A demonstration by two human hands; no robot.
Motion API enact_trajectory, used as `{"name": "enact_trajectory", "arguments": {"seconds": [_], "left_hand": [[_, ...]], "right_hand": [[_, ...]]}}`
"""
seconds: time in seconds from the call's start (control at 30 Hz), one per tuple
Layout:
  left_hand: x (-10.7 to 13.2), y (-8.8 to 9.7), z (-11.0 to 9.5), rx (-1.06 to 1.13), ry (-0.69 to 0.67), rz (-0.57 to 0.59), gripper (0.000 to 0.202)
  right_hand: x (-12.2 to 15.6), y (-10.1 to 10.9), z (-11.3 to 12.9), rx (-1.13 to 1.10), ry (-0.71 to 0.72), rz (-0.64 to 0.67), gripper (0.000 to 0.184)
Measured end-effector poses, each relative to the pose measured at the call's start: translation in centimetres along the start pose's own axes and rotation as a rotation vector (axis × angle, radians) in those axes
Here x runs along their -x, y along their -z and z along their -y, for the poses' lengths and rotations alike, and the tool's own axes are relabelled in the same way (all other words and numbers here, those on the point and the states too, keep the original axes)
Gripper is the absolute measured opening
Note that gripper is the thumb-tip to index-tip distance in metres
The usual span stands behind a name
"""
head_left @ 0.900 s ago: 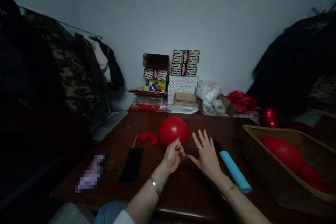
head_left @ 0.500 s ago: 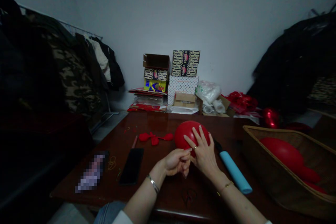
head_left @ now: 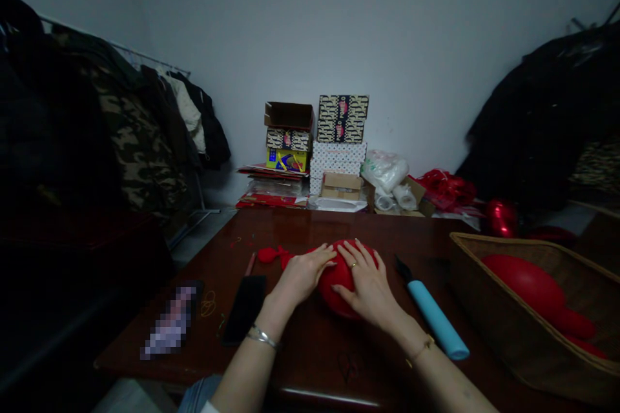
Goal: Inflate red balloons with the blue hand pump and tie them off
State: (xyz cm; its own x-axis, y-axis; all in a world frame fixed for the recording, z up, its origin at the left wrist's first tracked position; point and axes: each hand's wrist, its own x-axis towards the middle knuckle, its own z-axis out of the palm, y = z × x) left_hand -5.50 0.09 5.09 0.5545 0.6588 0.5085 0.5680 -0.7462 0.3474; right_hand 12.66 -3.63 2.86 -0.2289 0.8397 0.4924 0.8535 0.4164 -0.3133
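An inflated red balloon sits low over the table, held between my two hands. My left hand lies against its upper left side, fingers reaching over the top. On the right side my right hand rests with its fingers spread across the surface and the thumb toward the front. The balloon's neck does not show. Just left of my left hand, limp red balloons lie on the table, partly covered by that hand. To the right of my right hand lies a light-blue balloon pump with a black nozzle end.
A wicker basket with red balloons stands at the right. On the brown table lie a dark phone, yellow rubber bands and a blurred-out item. Stacked boxes stand behind the table.
The balloon has come lower and nearer. My left hand has moved from in front of the balloon up onto its left side, its fingers now straightened; my right hand stays on it.
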Motion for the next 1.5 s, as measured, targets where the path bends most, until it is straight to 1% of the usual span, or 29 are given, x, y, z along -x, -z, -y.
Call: {"name": "enact_trajectory", "arguments": {"seconds": [0.07,0.13,0.17,0.23,0.33,0.37,0.43,0.53,0.6,0.67,0.73,0.8,0.87,0.9,0.97,1.07,1.13,1.23,1.3,1.37,1.4,1.47,1.5], "left_hand": [[-0.1,-0.7,-0.1,0.022,-0.115,-0.052,0.034],[-0.1,-1.3,-0.2,0.021,-0.164,-0.088,0.034],[0.0,-1.5,-0.2,0.009,-0.163,-0.105,0.034],[0.0,-1.8,-0.2,-0.047,-0.109,-0.15,0.033],[0.1,-2.1,-0.4,-0.173,0.045,-0.223,0.031],[0.1,-2.3,-0.5,-0.214,0.097,-0.237,0.031],[0.1,-2.5,-1.0,-0.274,0.182,-0.241,0.033],[0.1,-2.8,-1.8,-0.316,0.281,-0.205,0.034],[0.0,-2.8,-2.3,-0.314,0.336,-0.166,0.035],[0.0,-2.6,-2.6,-0.299,0.362,-0.123,0.035],[0.0,-2.4,-2.8,-0.273,0.347,-0.093,0.036],[0.0,-2.2,-2.8,-0.245,0.309,-0.093,0.036],[0.0,-2.1,-2.6,-0.229,0.262,-0.118,0.035],[0.0,-2.1,-2.5,-0.226,0.228,-0.134,0.034],[0.0,-2.2,-2.0,-0.212,0.139,-0.164,0.034],[-0.1,-2.4,-1.4,-0.17,0.012,-0.195,0.035],[-0.1,-2.6,-1.0,-0.15,-0.041,-0.188,0.035],[-0.1,-2.8,-0.7,-0.145,-0.064,-0.116,0.034],[0.0,-2.9,-0.5,-0.154,-0.033,-0.062,0.032],[0.0,-3.0,-0.4,-0.161,0.008,-0.035,0.031],[0.0,-3.0,-0.3,-0.16,0.023,-0.031,0.031],[0.1,-3.1,-0.2,-0.152,0.037,-0.031,0.031],[0.1,-3.2,-0.2,-0.148,0.04,-0.03,0.032]], "right_hand": [[-0.3,0.2,-0.6,-0.067,0.006,0.027,0.077],[-0.4,0.4,-1.3,-0.096,0.007,0.036,0.078],[-0.4,0.5,-1.7,-0.112,0.006,0.027,0.076],[-0.3,0.6,-2.3,-0.129,-0.001,-0.067,0.067],[0.1,0.1,-2.5,-0.114,-0.024,-0.275,0.049],[0.2,-0.2,-2.4,-0.101,-0.028,-0.316,0.044],[0.4,-0.8,-1.7,-0.077,-0.01,-0.319,0.039],[0.7,-1.5,-0.2,-0.049,0.068,-0.265,0.049],[0.8,-1.7,0.6,-0.001,0.116,-0.217,0.062],[0.6,-1.8,1.0,0.059,0.104,-0.19,0.075],[0.3,-1.9,1.0,0.057,0.025,-0.182,0.076],[0.0,-1.9,0.7,-0.011,-0.051,-0.171,0.069],[-0.2,-1.9,0.4,-0.077,-0.063,-0.13,0.066],[-0.3,-1.8,0.2,-0.099,-0.052,-0.104,0.067],[-0.3,-1.5,0.0,-0.137,-0.037,-0.061,0.075],[-0.3,-1.1,-0.1,-0.196,-0.036,-0.021,0.1],[-0.2,-1.1,0.0,-0.278,-0.036,0.007,0.114],[0.0,-1.3,-0.1,-0.416,-0.043,0.06,0.122],[0.3,-1.4,-0.7,-0.414,-0.041,0.103,0.124],[0.5,-1.3,-1.9,-0.364,-0.04,0.135,0.117],[0.7,-1.3,-2.8,-0.346,-0.051,0.135,0.109],[1.0,-1.3,-4.9,-0.302,-0.106,0.093,0.082],[1.2,-1.4,-6.0,-0.269,-0.147,0.059,0.072]]}}
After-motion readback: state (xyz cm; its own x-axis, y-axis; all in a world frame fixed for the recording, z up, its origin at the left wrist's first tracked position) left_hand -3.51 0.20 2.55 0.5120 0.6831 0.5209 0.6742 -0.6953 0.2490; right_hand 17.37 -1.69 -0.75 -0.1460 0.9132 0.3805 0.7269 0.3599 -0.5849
